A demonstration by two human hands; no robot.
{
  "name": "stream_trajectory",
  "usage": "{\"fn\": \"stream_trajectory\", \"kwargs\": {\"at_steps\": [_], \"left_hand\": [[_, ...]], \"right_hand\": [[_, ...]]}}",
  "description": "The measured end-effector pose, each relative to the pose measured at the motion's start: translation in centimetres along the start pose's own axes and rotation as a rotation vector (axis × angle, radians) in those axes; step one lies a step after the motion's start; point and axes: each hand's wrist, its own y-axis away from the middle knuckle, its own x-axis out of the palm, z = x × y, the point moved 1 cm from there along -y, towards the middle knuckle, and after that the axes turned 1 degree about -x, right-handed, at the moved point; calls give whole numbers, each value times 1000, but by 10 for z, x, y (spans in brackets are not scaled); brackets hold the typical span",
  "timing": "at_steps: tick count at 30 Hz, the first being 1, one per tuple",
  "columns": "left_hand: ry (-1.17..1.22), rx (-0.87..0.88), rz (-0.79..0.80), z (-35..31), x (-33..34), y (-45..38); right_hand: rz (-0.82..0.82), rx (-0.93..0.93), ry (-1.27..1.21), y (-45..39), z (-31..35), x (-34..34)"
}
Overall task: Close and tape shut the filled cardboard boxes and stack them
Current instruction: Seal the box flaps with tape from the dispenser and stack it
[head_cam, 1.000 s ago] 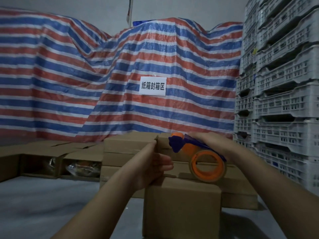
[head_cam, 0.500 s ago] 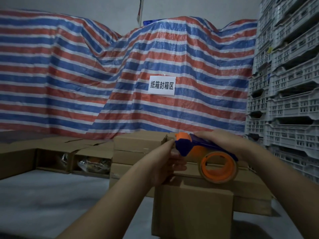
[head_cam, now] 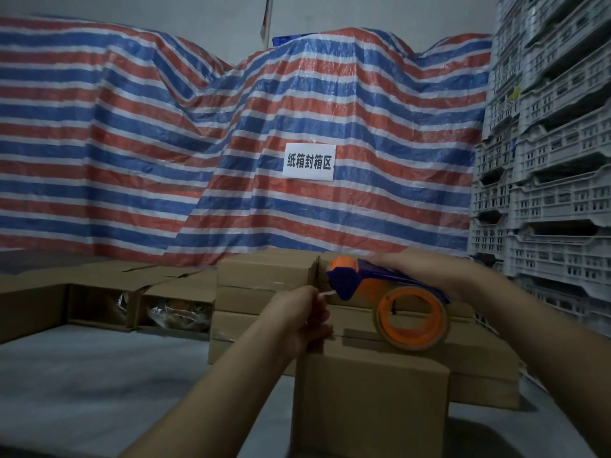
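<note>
A red, white and blue striped plastic tarpaulin (head_cam: 165,143) drapes the back of the room, a white paper sign (head_cam: 309,161) fixed to it, beside stacked grey plastic crates (head_cam: 555,180) at right. On the grey tabletop (head_cam: 99,375), closed brown cardboard boxes (head_cam: 264,282) are stacked behind a nearer closed cardboard box (head_cam: 370,401); open-flapped cardboard boxes (head_cam: 175,302) sit at left. Above the nearer box, the right hand (head_cam: 429,269) grips a blue and orange tape dispenser (head_cam: 390,292), while the left hand (head_cam: 297,319) pinches the tape end (head_cam: 327,293) at its nose.
</note>
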Motion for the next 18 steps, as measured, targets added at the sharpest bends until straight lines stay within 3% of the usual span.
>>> {"fn": "stream_trajectory", "kwargs": {"at_steps": [5,10,15,18], "left_hand": [[151,32,-51,2,-4,0],[146,0,-14,1,-15,-5],[-370,139,-29,1,-45,-18],[-473,159,-31,13,-57,-25]], "right_hand": [[45,33,137,2,0,-18],[24,83,244,3,-2,-15],[4,90,438,-3,13,-5],[26,97,553,-10,19,3]]}}
